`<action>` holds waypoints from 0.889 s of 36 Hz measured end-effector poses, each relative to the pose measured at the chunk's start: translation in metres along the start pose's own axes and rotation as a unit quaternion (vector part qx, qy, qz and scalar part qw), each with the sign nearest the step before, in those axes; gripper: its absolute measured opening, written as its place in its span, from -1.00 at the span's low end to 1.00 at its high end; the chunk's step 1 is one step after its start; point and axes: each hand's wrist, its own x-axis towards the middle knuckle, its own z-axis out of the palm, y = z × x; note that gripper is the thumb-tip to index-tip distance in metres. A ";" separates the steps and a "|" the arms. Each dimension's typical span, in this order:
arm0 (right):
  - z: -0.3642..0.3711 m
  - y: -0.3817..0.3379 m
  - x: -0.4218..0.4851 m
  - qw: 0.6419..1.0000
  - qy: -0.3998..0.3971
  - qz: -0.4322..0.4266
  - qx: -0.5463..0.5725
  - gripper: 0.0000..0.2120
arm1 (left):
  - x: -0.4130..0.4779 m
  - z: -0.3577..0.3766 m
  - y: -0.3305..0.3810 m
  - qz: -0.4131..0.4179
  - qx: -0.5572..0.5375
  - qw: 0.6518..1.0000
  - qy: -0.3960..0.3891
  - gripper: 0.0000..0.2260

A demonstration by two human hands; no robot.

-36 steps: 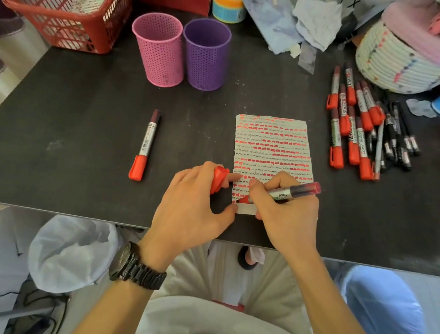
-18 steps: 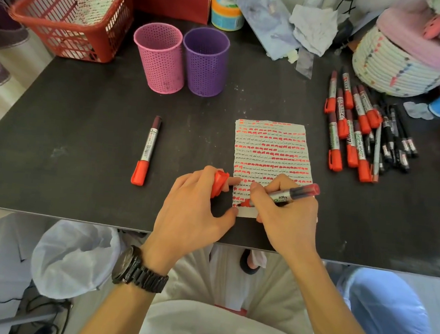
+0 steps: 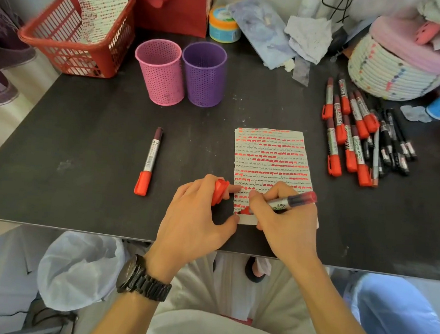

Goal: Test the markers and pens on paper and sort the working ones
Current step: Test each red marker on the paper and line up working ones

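Fingers of right hand pinching marker, tip on paper

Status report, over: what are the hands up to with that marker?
Right hand grips marker, tip on paper. Left hand holds its red cap, fingertip at paper's edge. Nothing in the way.
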 end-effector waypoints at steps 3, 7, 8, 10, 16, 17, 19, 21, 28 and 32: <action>-0.001 0.000 0.002 1.000 0.012 0.011 0.024 -0.75 | 0.001 0.001 -0.001 -0.004 0.003 1.000 -0.008 -0.68; -0.007 -0.001 0.003 0.994 0.030 0.005 0.107 -0.70 | 0.000 0.000 -0.002 -0.008 0.000 1.000 -0.018 -0.68; -0.008 -0.002 0.002 0.992 0.030 0.003 0.123 -0.73 | 0.000 -0.001 -0.001 -0.007 -0.006 1.000 -0.016 -0.66; -0.009 -0.004 0.002 0.989 0.023 0.004 0.144 -0.77 | -0.001 -0.002 0.000 -0.004 -0.021 1.000 -0.011 -0.72; -0.016 -0.002 0.000 0.966 -0.043 -0.015 0.253 -0.85 | -0.003 -0.001 -0.003 -0.019 -0.062 0.998 0.013 -0.78; -0.017 -0.001 0.001 0.962 -0.047 -0.017 0.267 -0.85 | -0.003 -0.002 -0.002 -0.021 -0.061 0.998 0.021 -0.76; -0.018 -0.001 0.000 0.961 -0.051 -0.017 0.272 -0.87 | 0.000 -0.001 0.001 -0.015 -0.053 0.998 0.041 -0.79; -0.018 -0.001 0.000 0.961 -0.050 -0.009 0.271 -0.93 | 0.000 -0.001 0.001 -0.002 -0.040 0.997 0.059 -0.78; -0.018 0.001 0.001 0.949 -0.049 0.007 0.312 -0.85 | -0.003 0.005 -0.004 -0.047 -0.044 0.996 0.063 -0.58; -0.019 0.002 0.001 0.947 -0.051 0.010 0.318 -0.82 | -0.005 0.011 -0.008 -0.068 -0.121 0.986 0.094 -0.74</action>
